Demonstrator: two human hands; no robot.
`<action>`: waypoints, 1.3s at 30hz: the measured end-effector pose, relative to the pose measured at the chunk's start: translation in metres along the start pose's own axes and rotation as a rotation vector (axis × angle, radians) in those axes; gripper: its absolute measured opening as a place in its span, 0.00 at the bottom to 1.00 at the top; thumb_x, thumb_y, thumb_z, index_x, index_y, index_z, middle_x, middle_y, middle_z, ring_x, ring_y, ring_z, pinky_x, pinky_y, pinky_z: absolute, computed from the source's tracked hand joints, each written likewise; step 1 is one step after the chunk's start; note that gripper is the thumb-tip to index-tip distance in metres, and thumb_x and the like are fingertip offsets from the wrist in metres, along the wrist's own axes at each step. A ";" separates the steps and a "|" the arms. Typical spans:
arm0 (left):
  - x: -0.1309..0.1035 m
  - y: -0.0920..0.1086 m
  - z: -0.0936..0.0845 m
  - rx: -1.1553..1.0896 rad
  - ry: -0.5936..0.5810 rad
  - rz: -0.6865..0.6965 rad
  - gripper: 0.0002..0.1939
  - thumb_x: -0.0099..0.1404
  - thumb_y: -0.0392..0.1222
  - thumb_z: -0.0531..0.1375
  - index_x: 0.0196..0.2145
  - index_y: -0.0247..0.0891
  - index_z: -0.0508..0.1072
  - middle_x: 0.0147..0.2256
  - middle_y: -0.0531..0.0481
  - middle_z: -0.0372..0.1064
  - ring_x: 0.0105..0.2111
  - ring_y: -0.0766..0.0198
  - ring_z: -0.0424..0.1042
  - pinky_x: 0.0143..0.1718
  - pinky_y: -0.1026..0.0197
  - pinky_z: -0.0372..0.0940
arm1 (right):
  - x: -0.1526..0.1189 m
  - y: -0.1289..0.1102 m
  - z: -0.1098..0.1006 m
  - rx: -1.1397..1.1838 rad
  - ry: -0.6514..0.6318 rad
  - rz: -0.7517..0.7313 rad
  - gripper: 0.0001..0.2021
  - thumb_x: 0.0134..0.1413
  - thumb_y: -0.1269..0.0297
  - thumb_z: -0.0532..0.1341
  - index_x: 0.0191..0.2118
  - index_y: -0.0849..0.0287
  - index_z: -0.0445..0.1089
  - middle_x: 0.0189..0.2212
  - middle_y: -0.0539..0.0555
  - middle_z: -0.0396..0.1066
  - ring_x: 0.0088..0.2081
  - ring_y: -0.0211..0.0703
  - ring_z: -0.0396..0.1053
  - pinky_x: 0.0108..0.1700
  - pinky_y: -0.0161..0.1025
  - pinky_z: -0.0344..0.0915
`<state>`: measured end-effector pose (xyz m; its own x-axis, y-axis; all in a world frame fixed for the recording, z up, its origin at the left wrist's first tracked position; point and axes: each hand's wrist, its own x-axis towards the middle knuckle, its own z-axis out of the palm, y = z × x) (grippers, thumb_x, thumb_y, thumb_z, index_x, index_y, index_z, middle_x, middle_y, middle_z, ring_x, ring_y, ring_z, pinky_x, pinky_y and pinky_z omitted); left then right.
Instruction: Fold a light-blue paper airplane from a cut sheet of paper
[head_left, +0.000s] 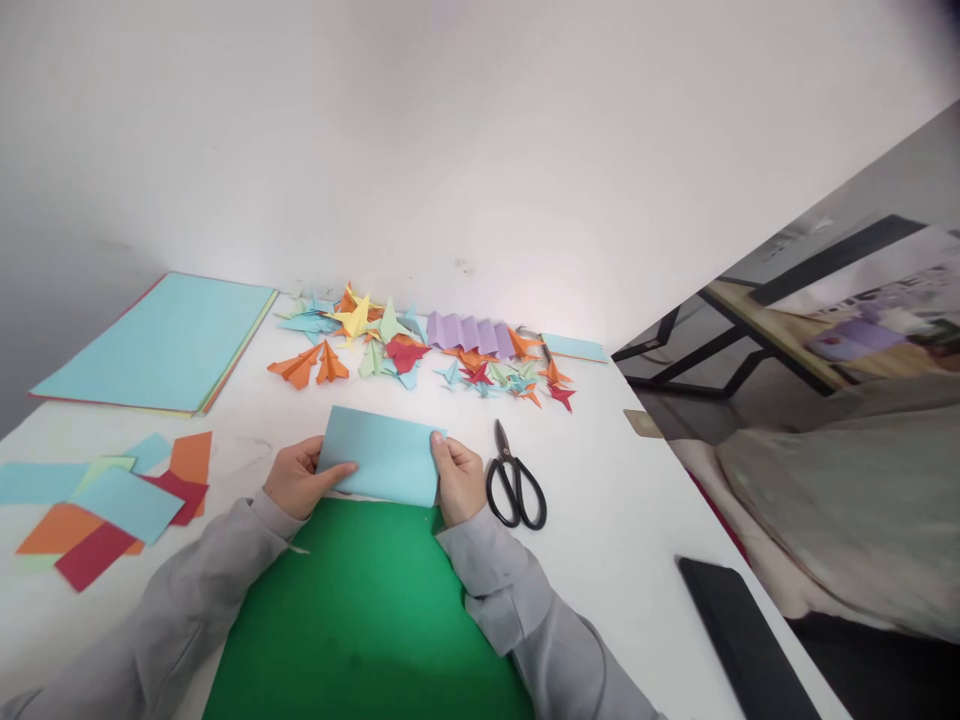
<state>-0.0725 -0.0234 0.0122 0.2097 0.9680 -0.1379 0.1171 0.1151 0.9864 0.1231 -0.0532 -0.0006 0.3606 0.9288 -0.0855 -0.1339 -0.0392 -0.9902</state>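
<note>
A light blue sheet of paper (386,455) is held up between my two hands, just beyond the far edge of a green mat (360,610). My left hand (302,478) pinches its left side, thumb lying across the front. At the right edge, my right hand (459,474) grips it with the thumb near the top corner. Fingers behind the sheet are partly hidden. Black-handled scissors (515,480) lie on the table to the right of my right hand, blades pointing away.
Folded paper figures (390,320) and a pleated purple paper (469,334) line the wall. Coloured paper pieces (127,505) lie at left, below a stack of large sheets (161,340). A black flat object (742,635) rests near the table's right edge.
</note>
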 end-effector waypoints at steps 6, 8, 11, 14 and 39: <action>0.000 0.000 0.000 -0.021 -0.003 -0.040 0.21 0.41 0.47 0.66 0.32 0.30 0.73 0.25 0.49 0.72 0.23 0.65 0.67 0.24 0.63 0.64 | 0.000 0.000 0.000 -0.002 0.000 -0.003 0.22 0.45 0.49 0.57 0.14 0.59 0.50 0.14 0.43 0.41 0.18 0.29 0.40 0.19 0.31 0.39; 0.000 0.000 0.000 -0.016 -0.001 -0.038 0.21 0.40 0.47 0.66 0.32 0.31 0.73 0.24 0.49 0.71 0.23 0.65 0.67 0.25 0.63 0.64 | 0.000 -0.001 0.000 -0.004 0.003 -0.005 0.23 0.45 0.49 0.56 0.14 0.59 0.50 0.14 0.43 0.41 0.18 0.29 0.40 0.19 0.31 0.39; 0.000 0.001 0.001 -0.001 0.003 -0.040 0.22 0.40 0.48 0.66 0.32 0.30 0.73 0.25 0.49 0.72 0.24 0.64 0.67 0.26 0.61 0.64 | 0.000 -0.001 0.000 -0.005 -0.001 0.005 0.23 0.45 0.48 0.56 0.14 0.59 0.50 0.14 0.43 0.42 0.18 0.29 0.40 0.19 0.31 0.40; 0.000 0.002 0.001 0.002 -0.007 -0.039 0.22 0.41 0.48 0.66 0.33 0.31 0.72 0.26 0.48 0.72 0.24 0.64 0.67 0.27 0.61 0.65 | 0.000 -0.001 0.000 -0.009 0.001 0.014 0.23 0.44 0.47 0.56 0.15 0.59 0.50 0.14 0.43 0.42 0.18 0.29 0.40 0.18 0.31 0.39; -0.004 0.005 0.003 -0.012 -0.038 -0.025 0.18 0.42 0.47 0.65 0.29 0.32 0.74 0.24 0.50 0.71 0.23 0.64 0.67 0.25 0.62 0.65 | -0.002 0.002 0.001 0.135 0.018 0.037 0.13 0.36 0.57 0.65 0.23 0.62 0.69 0.15 0.45 0.59 0.18 0.30 0.51 0.20 0.31 0.50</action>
<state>-0.0701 -0.0275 0.0179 0.2435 0.9556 -0.1656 0.1109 0.1422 0.9836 0.1216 -0.0545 -0.0021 0.3690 0.9210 -0.1250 -0.2702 -0.0224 -0.9626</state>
